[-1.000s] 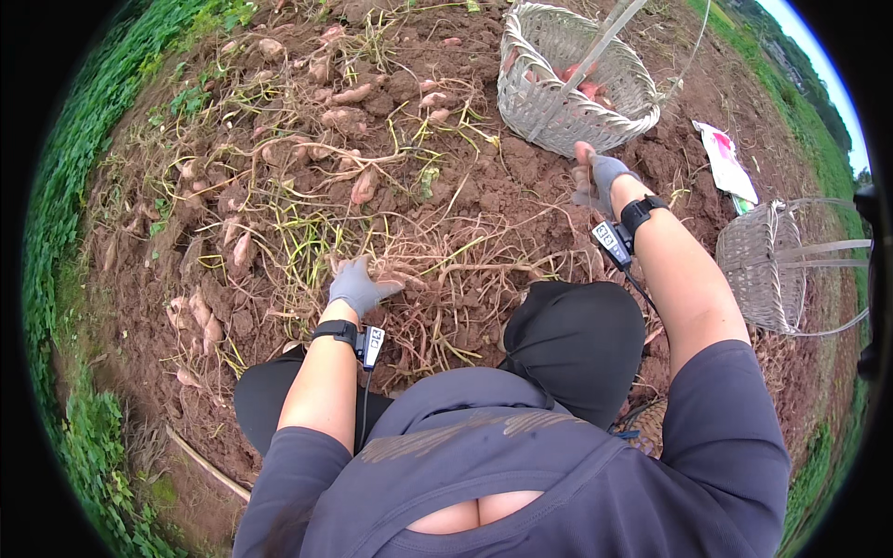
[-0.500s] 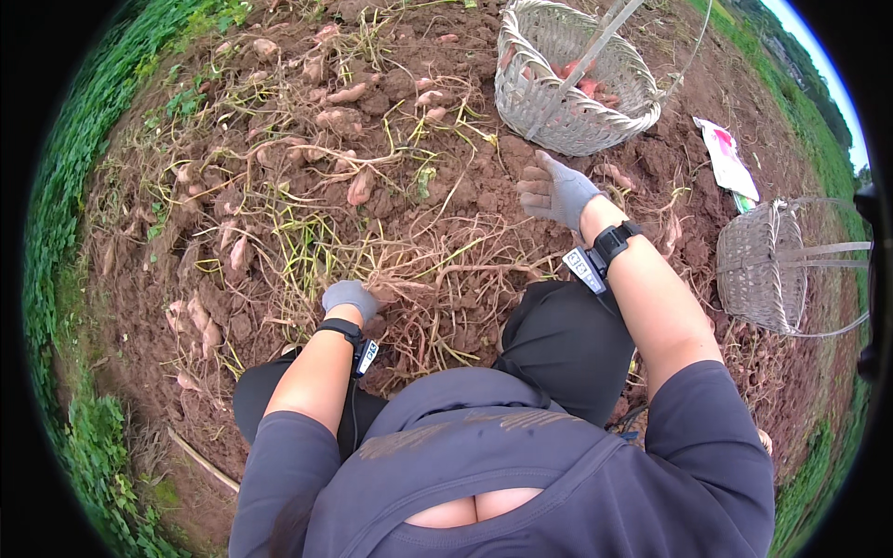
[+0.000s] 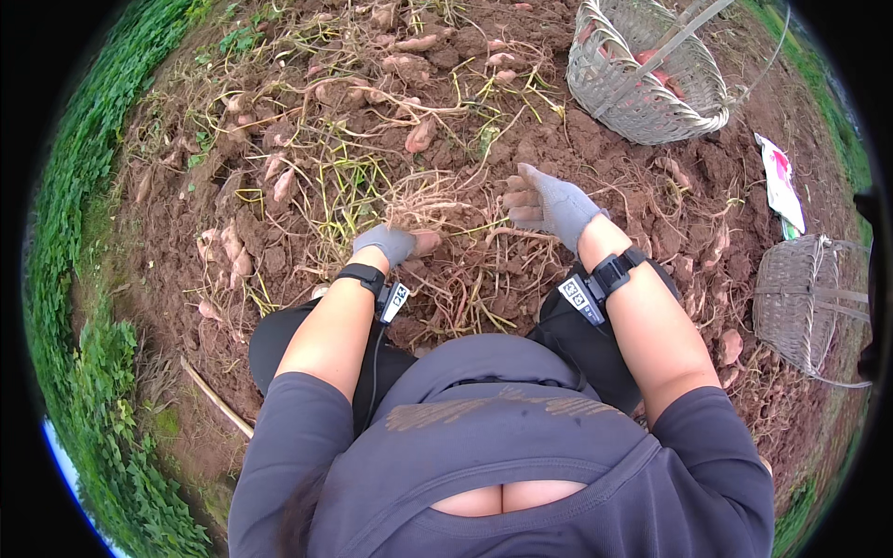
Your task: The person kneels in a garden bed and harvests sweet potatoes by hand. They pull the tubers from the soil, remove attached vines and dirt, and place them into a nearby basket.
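The left hand is at the stringy root clump just above the frame's centre, fingers too hidden to tell whether they grip; the right hand, extended with nothing visible in it, is to the right. Sorting through roots seems underway; the next move calls for a careful right-hand grasp.

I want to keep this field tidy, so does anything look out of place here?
Perhaps the white and pink packet: it lies on soil near the lower basket, its bright colours odd against brown.
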### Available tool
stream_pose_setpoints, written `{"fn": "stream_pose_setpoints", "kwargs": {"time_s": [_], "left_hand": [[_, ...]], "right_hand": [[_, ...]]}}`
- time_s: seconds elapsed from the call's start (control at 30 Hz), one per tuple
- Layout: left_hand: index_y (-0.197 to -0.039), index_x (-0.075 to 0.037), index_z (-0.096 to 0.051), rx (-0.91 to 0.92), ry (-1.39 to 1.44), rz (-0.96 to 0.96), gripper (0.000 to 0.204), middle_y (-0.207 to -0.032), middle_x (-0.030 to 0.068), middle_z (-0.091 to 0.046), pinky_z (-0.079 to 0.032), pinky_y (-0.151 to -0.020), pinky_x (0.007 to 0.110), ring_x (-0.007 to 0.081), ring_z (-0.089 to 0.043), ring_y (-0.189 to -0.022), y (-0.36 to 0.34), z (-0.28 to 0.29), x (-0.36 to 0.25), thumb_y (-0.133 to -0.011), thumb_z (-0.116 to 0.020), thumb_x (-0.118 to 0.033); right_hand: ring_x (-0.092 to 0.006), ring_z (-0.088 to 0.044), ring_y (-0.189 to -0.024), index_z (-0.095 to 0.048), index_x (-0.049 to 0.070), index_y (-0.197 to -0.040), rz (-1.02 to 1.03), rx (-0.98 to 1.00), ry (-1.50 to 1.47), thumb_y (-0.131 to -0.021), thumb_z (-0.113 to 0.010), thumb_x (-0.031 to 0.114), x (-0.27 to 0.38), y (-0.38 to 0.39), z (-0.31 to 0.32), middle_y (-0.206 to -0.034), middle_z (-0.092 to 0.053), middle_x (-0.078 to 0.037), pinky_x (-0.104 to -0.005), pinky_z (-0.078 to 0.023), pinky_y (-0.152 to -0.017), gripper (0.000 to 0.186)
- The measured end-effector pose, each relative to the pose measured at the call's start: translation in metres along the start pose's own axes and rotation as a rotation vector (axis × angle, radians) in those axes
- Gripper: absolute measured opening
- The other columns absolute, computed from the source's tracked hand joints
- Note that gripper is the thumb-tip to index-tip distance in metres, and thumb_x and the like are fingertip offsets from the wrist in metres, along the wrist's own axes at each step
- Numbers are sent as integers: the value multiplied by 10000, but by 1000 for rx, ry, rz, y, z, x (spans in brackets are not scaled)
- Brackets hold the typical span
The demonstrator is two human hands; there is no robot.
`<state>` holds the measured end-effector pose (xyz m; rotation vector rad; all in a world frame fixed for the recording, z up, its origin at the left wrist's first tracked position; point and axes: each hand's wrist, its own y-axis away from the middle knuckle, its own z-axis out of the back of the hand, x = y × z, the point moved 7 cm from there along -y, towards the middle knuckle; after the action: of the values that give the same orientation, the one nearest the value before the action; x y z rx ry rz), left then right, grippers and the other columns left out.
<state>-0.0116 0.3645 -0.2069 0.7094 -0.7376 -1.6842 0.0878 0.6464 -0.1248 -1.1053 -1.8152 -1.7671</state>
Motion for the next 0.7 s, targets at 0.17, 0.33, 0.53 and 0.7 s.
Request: {"fn": "stream_pose_setpoints", "kwargs": {"time_s": [0.17, 0.33, 0.53, 0.7], "left_hand": [[-1200, -12, -712, -299, 213, -266, 414, -1078, 192, -744, -534, -879, 367, 278, -711, -1039, 22, 59, 8, -1018, -548, -346], [-1321, 4, -651, -373, 990, -282, 438, -1087, 62, -728, -518, -805, 272, 126, -659, -951, 78, 89, 33, -1019, -611, -311], [-1373, -7, -603, -437, 585, -705, 420, -1223, 95, -707, -538, -936, 251, 137, -669, -1081, 103, 72, -9, -1044, -613, -268], [-1539, -148, -450, -681, -166, -976, 630, -1531, 64, -531, -451, -1150, 371, 232, -533, -1370, 112, 39, -51, -972, -666, -317]], "right_hand": [[-267, -690, -1049, -581, 34, -1396, 9, -98, 144, -969, -603, 603, 0, -15, -9, -1251, -690, -150, -410, -542, -951, 712], [-359, -521, -1356, -405, 94, -1567, -36, 54, 71, -970, -573, 660, 1, -18, -51, -1387, -567, -207, -482, -453, -1113, 839], [-253, -643, -1193, -563, 55, -1405, 170, 332, -229, -1013, -633, 463, 24, -13, -102, -1248, -665, -131, -437, -557, -998, 570], [-177, -707, -967, -712, 71, -1198, 365, 268, 114, -938, -756, 359, 26, -20, -103, -1038, -745, -76, -331, -586, -812, 390]]}}
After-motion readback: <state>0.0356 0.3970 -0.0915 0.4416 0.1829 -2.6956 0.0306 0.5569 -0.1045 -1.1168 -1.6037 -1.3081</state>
